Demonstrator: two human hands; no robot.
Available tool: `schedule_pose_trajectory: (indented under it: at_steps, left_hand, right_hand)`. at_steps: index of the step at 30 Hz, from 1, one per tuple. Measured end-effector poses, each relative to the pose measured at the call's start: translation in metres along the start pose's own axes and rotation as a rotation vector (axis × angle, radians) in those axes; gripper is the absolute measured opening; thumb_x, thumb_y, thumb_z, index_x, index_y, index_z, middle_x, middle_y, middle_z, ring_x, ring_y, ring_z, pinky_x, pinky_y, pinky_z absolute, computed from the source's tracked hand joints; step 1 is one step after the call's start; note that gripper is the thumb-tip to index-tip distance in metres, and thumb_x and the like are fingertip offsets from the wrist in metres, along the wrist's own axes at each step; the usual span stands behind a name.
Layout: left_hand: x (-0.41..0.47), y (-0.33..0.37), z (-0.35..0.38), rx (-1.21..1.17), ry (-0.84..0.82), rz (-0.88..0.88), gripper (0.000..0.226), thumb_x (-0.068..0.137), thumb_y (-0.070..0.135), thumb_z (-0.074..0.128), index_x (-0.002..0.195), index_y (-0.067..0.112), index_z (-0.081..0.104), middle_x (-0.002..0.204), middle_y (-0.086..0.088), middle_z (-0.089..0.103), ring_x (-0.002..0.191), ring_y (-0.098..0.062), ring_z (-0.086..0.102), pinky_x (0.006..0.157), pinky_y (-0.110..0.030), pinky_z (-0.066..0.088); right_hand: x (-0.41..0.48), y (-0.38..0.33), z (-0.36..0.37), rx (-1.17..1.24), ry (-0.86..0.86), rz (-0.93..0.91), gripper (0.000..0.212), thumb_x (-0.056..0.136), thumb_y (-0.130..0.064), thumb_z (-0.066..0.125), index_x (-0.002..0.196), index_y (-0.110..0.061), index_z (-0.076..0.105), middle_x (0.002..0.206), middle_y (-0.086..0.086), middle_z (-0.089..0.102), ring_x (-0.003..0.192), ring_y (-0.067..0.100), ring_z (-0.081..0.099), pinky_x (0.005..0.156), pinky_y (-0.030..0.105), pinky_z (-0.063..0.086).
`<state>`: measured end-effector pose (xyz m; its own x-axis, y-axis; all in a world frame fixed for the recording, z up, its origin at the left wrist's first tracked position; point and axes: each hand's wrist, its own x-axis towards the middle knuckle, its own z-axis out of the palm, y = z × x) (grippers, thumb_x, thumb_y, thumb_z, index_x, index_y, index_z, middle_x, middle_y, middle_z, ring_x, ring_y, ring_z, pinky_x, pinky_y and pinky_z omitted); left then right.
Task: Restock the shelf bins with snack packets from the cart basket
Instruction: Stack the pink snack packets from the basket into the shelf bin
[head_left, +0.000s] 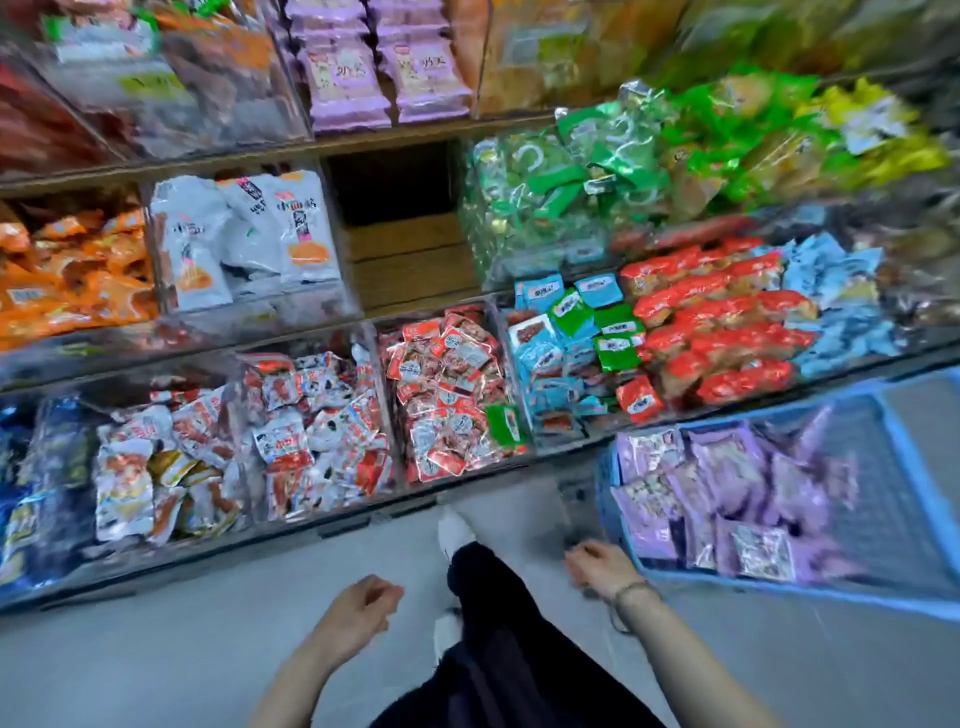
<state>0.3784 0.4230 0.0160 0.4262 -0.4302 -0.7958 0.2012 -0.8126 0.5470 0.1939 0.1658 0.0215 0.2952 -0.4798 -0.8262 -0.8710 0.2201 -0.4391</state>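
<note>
Holds nothing in the left hand (358, 613), fingers loosely curled; right hand (597, 566) near the corner of the cart basket (779, 590), fingers too blurred to tell. Has purple snack packets (727, 483) flat in that basket, long axes jumbled

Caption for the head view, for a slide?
Left hand and right hand empty, blue basket of purple packets at right, snack-filled shelf bins ahead.
</note>
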Motion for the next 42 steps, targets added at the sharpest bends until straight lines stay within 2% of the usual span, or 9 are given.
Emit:
schedule_pose_trajectory:
  at_steps: [8, 17, 21, 23, 27, 32, 34, 36, 42]
  left_hand:
    - [-0.014, -0.022, 0.071, 0.160, -0.069, -0.187, 0.020, 0.098, 0.026, 0.050, 0.091, 0.008, 0.054, 0.085, -0.005, 0.060, 0.069, -0.016, 0.057, 0.044, -0.017, 0.034]
    - [-0.005, 0.072, 0.178, 0.248, -0.079, -0.062, 0.017, 0.098, 0.023, 0.049, 0.095, 0.008, 0.055, 0.094, -0.009, 0.061, 0.072, -0.017, 0.055, 0.050, -0.019, 0.035]
    - [0.008, 0.126, 0.245, 0.119, -0.040, -0.027, 0.013, 0.097, 0.017, 0.049, 0.088, 0.009, 0.054, 0.089, -0.008, 0.058, 0.070, -0.017, 0.052, 0.048, -0.017, 0.035]
    - [0.013, 0.151, 0.277, 0.042, -0.026, -0.031, 0.011, 0.097, 0.016, 0.049, 0.089, 0.010, 0.054, 0.089, -0.007, 0.058, 0.072, -0.017, 0.053, 0.053, -0.020, 0.036]
    - [0.026, 0.192, 0.328, -0.067, 0.010, -0.043, 0.011, 0.096, 0.017, 0.050, 0.098, 0.008, 0.056, 0.094, -0.007, 0.059, 0.077, -0.018, 0.056, 0.061, -0.027, 0.037]
    - [0.053, 0.230, 0.367, -0.148, 0.098, -0.051, 0.009, 0.095, 0.012, 0.053, 0.097, 0.004, 0.057, 0.089, -0.011, 0.057, 0.083, -0.022, 0.055, 0.065, -0.029, 0.040]
    - [0.070, 0.242, 0.377, -0.160, 0.129, -0.071, 0.011, 0.094, 0.014, 0.057, 0.087, 0.006, 0.054, 0.080, -0.010, 0.051, 0.077, -0.020, 0.050, 0.070, -0.030, 0.039]
    - [0.091, 0.247, 0.385, -0.144, 0.160, -0.094, 0.026, 0.093, 0.017, 0.059, 0.072, 0.010, 0.046, 0.071, -0.010, 0.041, 0.071, -0.019, 0.040, 0.069, -0.031, 0.034]
    - [0.132, 0.257, 0.401, -0.250, 0.229, -0.209, 0.031, 0.092, 0.025, 0.063, 0.069, 0.013, 0.046, 0.083, -0.013, 0.053, 0.074, -0.025, 0.052, 0.073, -0.036, 0.049]
  right_hand:
    - [-0.032, 0.105, -0.052, 0.200, 0.038, 0.246, 0.029, 0.095, -0.007, 0.044, 0.067, -0.015, 0.041, 0.060, 0.004, 0.042, 0.038, 0.009, 0.041, 0.049, 0.016, 0.022]
    - [-0.005, 0.150, -0.173, 0.324, 0.269, 0.146, 0.026, 0.091, 0.000, 0.042, 0.069, -0.013, 0.046, 0.058, 0.005, 0.043, 0.043, 0.013, 0.039, 0.048, 0.016, 0.025]
    - [0.019, 0.159, -0.242, 0.203, 0.303, 0.098, 0.027, 0.089, -0.005, 0.048, 0.063, -0.013, 0.048, 0.061, 0.007, 0.047, 0.056, 0.018, 0.046, 0.050, 0.024, 0.039]
    - [0.032, 0.164, -0.272, 0.068, 0.303, 0.057, 0.026, 0.090, -0.007, 0.049, 0.064, -0.007, 0.055, 0.068, 0.012, 0.049, 0.069, 0.018, 0.047, 0.062, 0.025, 0.035]
    - [0.061, 0.171, -0.312, -0.133, 0.177, 0.041, 0.030, 0.089, -0.010, 0.051, 0.059, -0.010, 0.052, 0.061, 0.005, 0.051, 0.071, 0.015, 0.048, 0.050, 0.024, 0.030]
    - [0.097, 0.172, -0.320, -0.199, 0.099, 0.148, 0.026, 0.093, -0.015, 0.047, 0.070, -0.007, 0.059, 0.064, 0.002, 0.055, 0.057, 0.011, 0.049, 0.054, 0.016, 0.038]
    - [0.109, 0.175, -0.312, -0.217, 0.072, 0.144, 0.029, 0.094, -0.025, 0.049, 0.102, -0.001, 0.064, 0.093, 0.010, 0.065, 0.080, 0.018, 0.058, 0.072, 0.020, 0.041]
    - [0.119, 0.179, -0.300, -0.264, 0.028, 0.127, 0.037, 0.093, -0.032, 0.052, 0.111, -0.001, 0.062, 0.113, 0.015, 0.063, 0.105, 0.024, 0.058, 0.084, 0.026, 0.042]
    - [0.136, 0.192, -0.270, -0.176, 0.125, 0.094, 0.024, 0.084, -0.014, 0.062, 0.096, -0.009, 0.042, 0.090, 0.009, 0.054, 0.086, 0.017, 0.051, 0.082, 0.031, 0.046]
